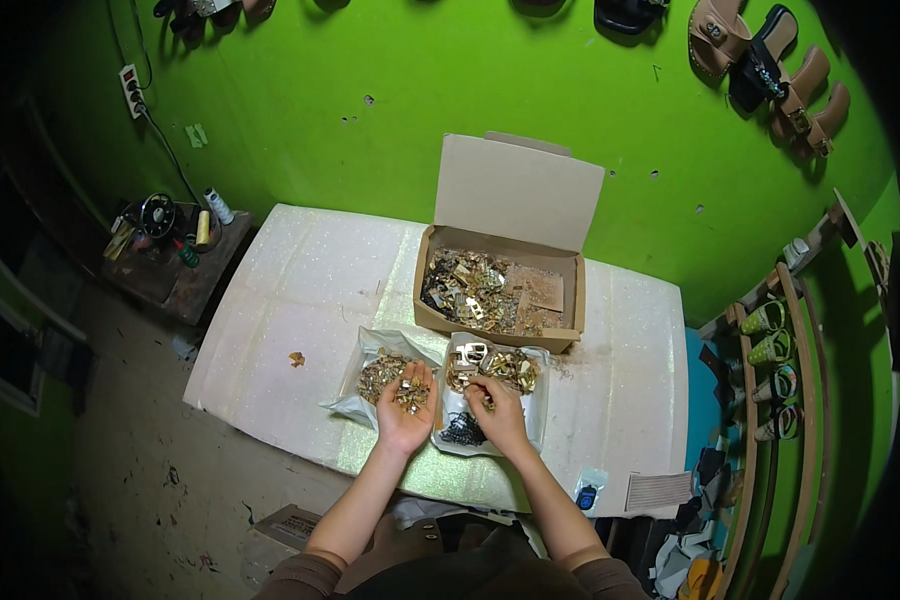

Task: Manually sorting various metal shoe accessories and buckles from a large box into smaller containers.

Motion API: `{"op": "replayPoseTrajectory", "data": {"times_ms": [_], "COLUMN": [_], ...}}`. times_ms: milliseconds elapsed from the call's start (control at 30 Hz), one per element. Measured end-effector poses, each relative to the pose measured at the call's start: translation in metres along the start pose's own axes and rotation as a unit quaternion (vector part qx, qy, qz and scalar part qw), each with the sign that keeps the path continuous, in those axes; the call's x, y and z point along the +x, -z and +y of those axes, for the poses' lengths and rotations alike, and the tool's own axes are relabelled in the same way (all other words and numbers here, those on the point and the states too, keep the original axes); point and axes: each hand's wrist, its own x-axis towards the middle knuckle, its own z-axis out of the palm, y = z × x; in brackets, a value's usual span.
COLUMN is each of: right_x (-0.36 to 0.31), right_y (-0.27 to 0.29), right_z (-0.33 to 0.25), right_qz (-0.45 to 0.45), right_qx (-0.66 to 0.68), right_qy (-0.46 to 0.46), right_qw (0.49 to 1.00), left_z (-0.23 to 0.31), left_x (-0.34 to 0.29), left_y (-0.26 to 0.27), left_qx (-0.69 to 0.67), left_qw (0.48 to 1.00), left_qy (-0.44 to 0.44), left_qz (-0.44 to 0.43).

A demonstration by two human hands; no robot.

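Note:
My left hand (402, 428) is palm up over a bag-lined container (338, 405) of small metal fittings, its fingers extended. A few small gold-coloured metal pieces (411, 396) lie in its palm. My right hand (503, 412) hovers over a white tray (538, 425), thumb and fingers pinched together; whatever is between them is too small to make out. In the tray's far part are gold-coloured buckles and fittings (518, 372), and one large square buckle (472, 356) stands out. Small dark pieces (461, 430) lie in its near part, beside my right hand.
Behind the tray, an open cardboard box (578, 310) holds many mixed metal fittings. A small brown scrap (297, 359) lies on the sparkly white tabletop (270, 290). Near the front right edge are a small bagged dark item (587, 494) and a card (658, 491). Sandals fill a rack (748, 400) at right.

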Motion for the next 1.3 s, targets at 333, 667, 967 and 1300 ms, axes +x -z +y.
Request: {"op": "replayPoseTrajectory", "data": {"times_ms": [333, 667, 967, 1300], "right_x": [0.014, 0.03, 0.041, 0.04], "right_y": [-0.008, -0.03, -0.065, -0.082], "right_z": [-0.028, -0.048, -0.058, -0.067], "right_qz": [-0.075, -0.074, -0.072, -0.104], "right_qx": [-0.003, -0.002, -0.086, -0.124], "right_qy": [0.102, 0.096, 0.071, 0.035], "right_qw": [0.992, 0.993, 0.991, 0.986], "left_z": [0.001, 0.035, 0.072, 0.103], "left_x": [-0.005, -0.002, 0.006, 0.016], "left_y": [0.002, -0.008, -0.015, -0.013], "left_qx": [0.003, 0.043, 0.115, 0.142], "left_qw": [0.999, 0.998, 0.985, 0.971], "left_qy": [-0.016, 0.005, 0.111, 0.181], "left_qz": [-0.046, -0.051, -0.068, -0.061]}}
